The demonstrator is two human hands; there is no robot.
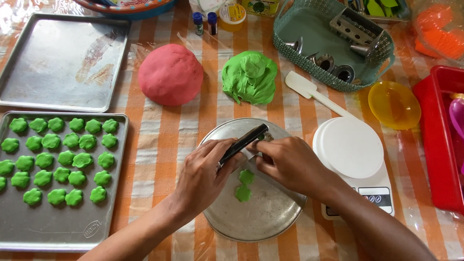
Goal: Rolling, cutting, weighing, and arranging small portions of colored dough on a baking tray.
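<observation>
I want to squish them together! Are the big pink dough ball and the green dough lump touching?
Apart. The head view shows a strip of checked tablecloth between the pink dough ball and the green dough lump.

An empty metal tray (63,60) lay at the table's far left corner. A red dough ball (170,74) sat mid-table toward the far edge. A white spatula (309,90) and a teal basket (309,36) of metal nozzles lay further right. A yellow bowl (394,104), a white kitchen scale (355,159) and a red bin (437,140) occupied the right edge.
</observation>
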